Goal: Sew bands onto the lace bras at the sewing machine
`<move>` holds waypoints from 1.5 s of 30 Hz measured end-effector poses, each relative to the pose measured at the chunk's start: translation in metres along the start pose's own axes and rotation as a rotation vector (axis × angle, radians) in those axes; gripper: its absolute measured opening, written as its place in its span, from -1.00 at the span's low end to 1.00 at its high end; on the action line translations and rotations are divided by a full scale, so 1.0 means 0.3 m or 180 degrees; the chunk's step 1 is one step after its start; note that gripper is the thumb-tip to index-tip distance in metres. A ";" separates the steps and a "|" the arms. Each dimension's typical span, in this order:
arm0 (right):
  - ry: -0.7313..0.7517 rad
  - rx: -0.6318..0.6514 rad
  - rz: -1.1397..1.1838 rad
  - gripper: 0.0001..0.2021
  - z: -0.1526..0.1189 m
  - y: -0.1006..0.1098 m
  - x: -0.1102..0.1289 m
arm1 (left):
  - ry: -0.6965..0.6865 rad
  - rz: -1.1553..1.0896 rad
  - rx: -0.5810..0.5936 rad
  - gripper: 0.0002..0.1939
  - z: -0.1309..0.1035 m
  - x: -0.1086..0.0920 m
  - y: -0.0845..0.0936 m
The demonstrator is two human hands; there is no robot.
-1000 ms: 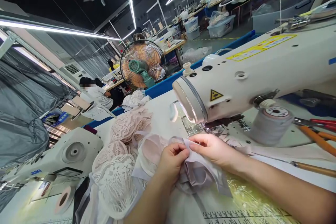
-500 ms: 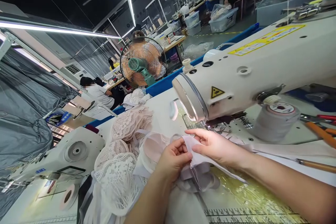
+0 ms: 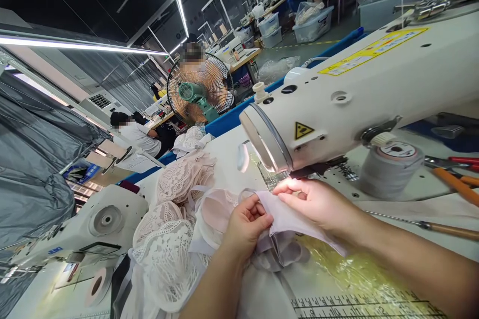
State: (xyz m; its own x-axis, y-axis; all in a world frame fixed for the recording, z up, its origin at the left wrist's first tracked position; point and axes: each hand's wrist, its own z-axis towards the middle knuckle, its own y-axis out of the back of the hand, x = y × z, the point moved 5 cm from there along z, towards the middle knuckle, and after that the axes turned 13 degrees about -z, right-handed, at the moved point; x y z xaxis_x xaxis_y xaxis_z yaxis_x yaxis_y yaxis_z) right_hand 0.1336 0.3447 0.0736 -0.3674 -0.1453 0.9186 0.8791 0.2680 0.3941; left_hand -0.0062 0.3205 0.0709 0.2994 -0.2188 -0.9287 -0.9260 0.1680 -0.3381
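Note:
Pale lilac fabric (image 3: 290,214) stretches between my two hands, below the head of a white sewing machine (image 3: 337,94). My left hand (image 3: 249,224) pinches its left edge, thumb against curled fingers. My right hand (image 3: 314,202) pinches the upper edge close to the needle area, where lamp light falls on the fingertips. Folded straps (image 3: 282,254) hang beneath the cloth. Left of my left hand lies a pile of white lace bra cups (image 3: 168,254), with a smooth pinkish cup (image 3: 215,214) nearest to it.
A thread spool (image 3: 391,172), orange-handled scissors (image 3: 454,184) and a wooden-handled tool (image 3: 449,230) lie at the right. A printed ruler (image 3: 359,306) runs along the front edge. A second sewing machine (image 3: 93,224) stands at the left. Beyond are a fan (image 3: 200,90) and a seated person (image 3: 136,134).
My right hand has shifted slightly up and away from my left hand, so more of the lilac fabric is spread between them. The view has shifted slightly.

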 end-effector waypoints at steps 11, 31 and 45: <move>-0.0270 0.0356 0.0664 -0.82 0.008 -0.052 -0.028 | -0.0117 0.0547 0.0282 -0.66 -0.002 -0.007 -0.020; -0.0333 0.0653 0.1451 -0.82 0.003 -0.072 -0.017 | -0.0017 0.0675 0.0294 -0.65 -0.005 0.006 -0.018; -0.0313 0.0478 0.0982 -0.90 0.001 -0.063 0.001 | -0.0101 0.0847 0.0299 -0.65 -0.009 0.013 -0.020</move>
State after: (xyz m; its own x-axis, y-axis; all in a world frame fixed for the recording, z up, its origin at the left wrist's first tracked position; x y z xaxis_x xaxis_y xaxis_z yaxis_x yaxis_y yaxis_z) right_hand 0.1168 0.3397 0.0666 -0.1255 0.0548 0.9906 0.9015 0.4231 0.0908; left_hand 0.0000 0.3160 0.0697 0.0570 -0.1252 -0.9905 -0.9481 0.3041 -0.0930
